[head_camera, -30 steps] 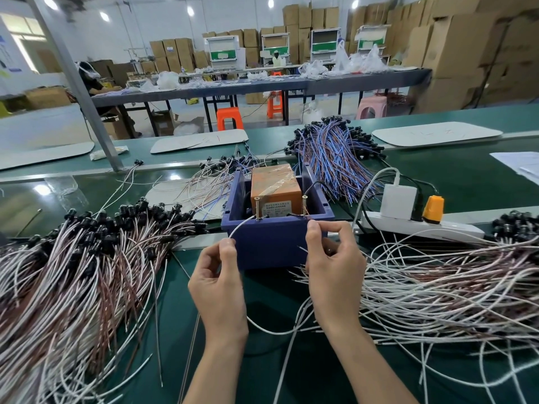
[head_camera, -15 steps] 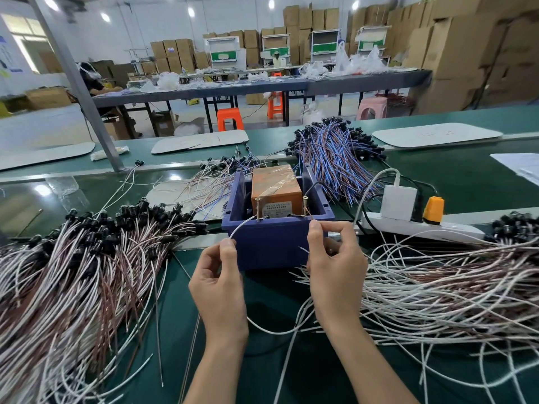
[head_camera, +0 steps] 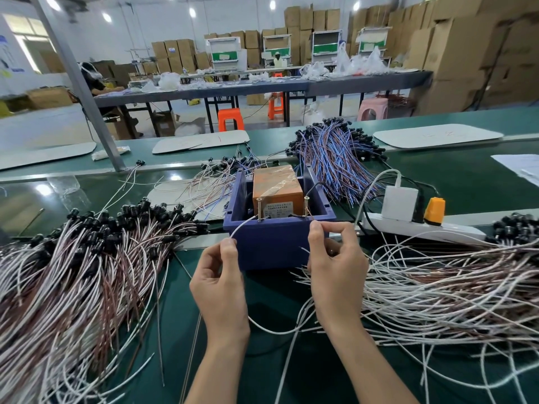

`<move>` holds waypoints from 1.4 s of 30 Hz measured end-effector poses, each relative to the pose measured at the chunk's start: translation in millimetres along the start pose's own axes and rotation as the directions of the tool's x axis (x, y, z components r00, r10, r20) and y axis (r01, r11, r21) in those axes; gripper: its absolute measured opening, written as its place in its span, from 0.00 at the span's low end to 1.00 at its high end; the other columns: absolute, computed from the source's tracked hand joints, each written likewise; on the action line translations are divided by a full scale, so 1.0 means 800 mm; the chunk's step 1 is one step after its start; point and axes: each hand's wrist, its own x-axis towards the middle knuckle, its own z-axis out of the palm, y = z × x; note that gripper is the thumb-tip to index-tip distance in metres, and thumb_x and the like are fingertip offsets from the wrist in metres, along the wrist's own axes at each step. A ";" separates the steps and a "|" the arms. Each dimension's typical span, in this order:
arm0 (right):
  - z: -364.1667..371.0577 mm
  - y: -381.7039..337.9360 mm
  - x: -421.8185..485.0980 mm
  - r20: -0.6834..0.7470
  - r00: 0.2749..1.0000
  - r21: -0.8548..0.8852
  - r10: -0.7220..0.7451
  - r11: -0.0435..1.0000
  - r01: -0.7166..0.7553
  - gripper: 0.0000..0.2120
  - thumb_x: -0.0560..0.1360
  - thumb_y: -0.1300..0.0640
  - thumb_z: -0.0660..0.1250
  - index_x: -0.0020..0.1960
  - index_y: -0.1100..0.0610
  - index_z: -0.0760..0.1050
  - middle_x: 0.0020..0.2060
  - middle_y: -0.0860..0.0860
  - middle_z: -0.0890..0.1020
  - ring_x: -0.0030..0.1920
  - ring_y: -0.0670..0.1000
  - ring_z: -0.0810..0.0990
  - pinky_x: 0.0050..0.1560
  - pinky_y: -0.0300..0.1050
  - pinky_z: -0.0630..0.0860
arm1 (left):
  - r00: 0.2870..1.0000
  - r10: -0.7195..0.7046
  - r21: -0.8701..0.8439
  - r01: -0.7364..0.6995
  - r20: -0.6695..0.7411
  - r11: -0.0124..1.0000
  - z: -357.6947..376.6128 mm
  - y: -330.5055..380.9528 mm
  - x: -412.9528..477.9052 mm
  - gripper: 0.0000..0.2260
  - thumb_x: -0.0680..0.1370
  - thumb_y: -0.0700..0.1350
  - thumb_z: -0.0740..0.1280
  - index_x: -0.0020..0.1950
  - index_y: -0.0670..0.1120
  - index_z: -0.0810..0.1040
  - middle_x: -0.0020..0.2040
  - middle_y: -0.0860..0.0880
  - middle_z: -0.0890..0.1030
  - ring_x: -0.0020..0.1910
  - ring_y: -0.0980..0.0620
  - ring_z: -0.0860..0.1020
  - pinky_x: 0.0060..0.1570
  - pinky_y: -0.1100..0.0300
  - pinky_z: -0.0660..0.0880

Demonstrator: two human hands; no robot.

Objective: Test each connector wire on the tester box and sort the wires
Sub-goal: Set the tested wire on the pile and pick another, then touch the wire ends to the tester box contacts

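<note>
A blue tester box (head_camera: 274, 243) with an orange unit (head_camera: 277, 189) inside stands at the centre of the green bench. Two upright screws rise from its near rim, the left screw (head_camera: 259, 209) and the right screw (head_camera: 306, 206). My left hand (head_camera: 221, 287) pinches a white wire (head_camera: 243, 225) whose end reaches the left screw. My right hand (head_camera: 335, 266) pinches the wire's other end (head_camera: 304, 217) close to the right screw. The wire loops down between my wrists.
A big pile of white and brown connector wires (head_camera: 73, 272) lies left, another pile (head_camera: 443, 287) right. Blue-brown wires (head_camera: 332, 153) lie behind the box. A white power strip (head_camera: 408, 224) with an orange plug sits right of the box. A grey post (head_camera: 81, 91) stands back left.
Both hands hold nearly the same pose at the box; the fingers of my right hand have shifted slightly on the wire end.
</note>
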 end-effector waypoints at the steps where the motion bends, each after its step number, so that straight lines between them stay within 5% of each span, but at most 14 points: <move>1: 0.000 0.000 0.000 0.003 1.000 0.002 0.001 1.000 -0.001 0.05 0.81 0.44 0.65 0.46 0.40 0.73 0.27 0.45 0.78 0.23 0.44 0.70 0.23 0.41 0.68 | 1.000 0.000 0.003 0.000 0.001 1.000 0.000 0.001 -0.001 0.08 0.80 0.49 0.69 0.43 0.48 0.83 0.32 0.57 0.74 0.32 0.57 0.69 0.36 0.57 0.68; 9: -0.008 -0.006 -0.020 0.135 0.991 0.036 -0.005 0.999 0.000 0.06 0.80 0.41 0.64 0.46 0.40 0.75 0.28 0.48 0.81 0.24 0.44 0.73 0.28 0.40 0.71 | 0.998 -0.014 0.032 0.016 -0.053 0.999 -0.007 0.006 -0.005 0.11 0.82 0.50 0.65 0.39 0.51 0.77 0.33 0.52 0.70 0.34 0.52 0.65 0.35 0.54 0.64; 13: -0.018 -0.015 -0.041 0.211 0.976 0.137 0.057 0.987 -0.087 0.15 0.81 0.37 0.56 0.51 0.39 0.79 0.40 0.45 0.87 0.24 0.43 0.67 0.29 0.32 0.66 | 0.987 -0.041 0.070 0.052 -0.153 0.996 -0.016 0.003 -0.010 0.08 0.84 0.48 0.60 0.48 0.50 0.77 0.39 0.50 0.75 0.31 0.57 0.71 0.34 0.59 0.69; 15: -0.025 -0.020 -0.047 0.210 0.971 0.218 0.112 0.963 -0.158 0.19 0.83 0.36 0.53 0.52 0.40 0.81 0.41 0.45 0.87 0.26 0.42 0.67 0.30 0.31 0.66 | 0.980 0.037 0.202 0.004 -0.196 0.979 -0.021 0.006 -0.017 0.11 0.84 0.46 0.56 0.62 0.51 0.76 0.52 0.51 0.78 0.41 0.64 0.76 0.45 0.64 0.71; 17: -0.032 -0.024 -0.050 0.217 0.961 0.314 0.170 0.920 -0.234 0.21 0.81 0.35 0.54 0.51 0.43 0.83 0.33 0.46 0.81 0.26 0.41 0.66 0.28 0.31 0.64 | 0.970 0.158 0.378 -0.079 -0.183 0.922 -0.028 0.012 -0.028 0.19 0.84 0.47 0.55 0.74 0.46 0.68 0.68 0.47 0.70 0.63 0.58 0.71 0.61 0.63 0.65; 20: -0.045 -0.030 -0.050 0.264 0.924 0.465 0.276 0.803 -0.373 0.25 0.76 0.34 0.57 0.52 0.50 0.84 0.27 0.47 0.67 0.24 0.44 0.59 0.22 0.34 0.58 | 0.942 0.335 0.548 -0.297 0.032 0.782 -0.035 0.022 -0.048 0.22 0.82 0.50 0.54 0.75 0.44 0.68 0.72 0.46 0.66 0.73 0.51 0.62 0.70 0.56 0.59; 24: -0.061 -0.029 -0.048 0.359 0.883 0.635 0.302 0.615 -0.468 0.28 0.80 0.34 0.55 0.53 0.54 0.83 0.29 0.48 0.63 0.27 0.46 0.57 0.27 0.39 0.56 | 0.754 0.409 0.420 -0.637 0.515 0.646 -0.033 0.022 -0.081 0.16 0.82 0.52 0.57 0.65 0.51 0.77 0.63 0.59 0.76 0.70 0.60 0.67 0.71 0.56 0.64; 27: -0.072 -0.031 -0.045 0.401 0.858 0.743 0.321 0.434 -0.509 0.29 0.81 0.35 0.54 0.56 0.56 0.83 0.31 0.49 0.65 0.30 0.48 0.60 0.34 0.43 0.60 | 0.588 0.381 0.325 -0.759 0.713 0.564 -0.023 0.020 -0.099 0.14 0.81 0.52 0.61 0.63 0.52 0.80 0.60 0.62 0.79 0.66 0.64 0.68 0.69 0.59 0.64; 30: -0.081 -0.036 -0.046 0.409 0.848 0.791 0.338 0.331 -0.514 0.29 0.80 0.35 0.57 0.58 0.57 0.82 0.32 0.49 0.68 0.31 0.49 0.64 0.38 0.45 0.65 | 0.547 0.296 0.301 -0.751 0.783 0.588 -0.022 0.018 -0.103 0.18 0.79 0.55 0.62 0.70 0.57 0.74 0.56 0.67 0.77 0.63 0.73 0.65 0.70 0.67 0.57; 33: -0.087 -0.042 -0.043 0.389 0.859 0.830 0.332 0.278 -0.484 0.27 0.79 0.37 0.59 0.56 0.57 0.83 0.32 0.50 0.68 0.30 0.50 0.65 0.39 0.46 0.64 | 0.498 0.238 0.299 -0.770 0.833 0.564 -0.023 0.016 -0.100 0.17 0.81 0.58 0.58 0.67 0.57 0.76 0.50 0.64 0.80 0.55 0.67 0.73 0.70 0.64 0.59; 36: -0.095 -0.048 -0.032 0.350 0.873 0.857 0.340 0.260 -0.445 0.22 0.81 0.40 0.58 0.53 0.56 0.83 0.32 0.49 0.67 0.29 0.49 0.63 0.38 0.45 0.63 | 0.423 0.313 0.254 -0.851 0.850 0.460 -0.023 0.017 -0.101 0.13 0.83 0.54 0.58 0.51 0.52 0.81 0.43 0.58 0.81 0.43 0.57 0.77 0.56 0.57 0.68; 42: -0.117 -0.055 0.006 0.211 0.915 0.855 0.345 0.389 -0.344 0.19 0.82 0.44 0.59 0.49 0.54 0.83 0.29 0.47 0.63 0.27 0.48 0.60 0.35 0.44 0.61 | 0.412 0.413 0.281 -0.897 0.812 0.342 -0.035 0.036 -0.087 0.13 0.82 0.53 0.60 0.49 0.52 0.83 0.41 0.58 0.80 0.34 0.58 0.77 0.34 0.60 0.75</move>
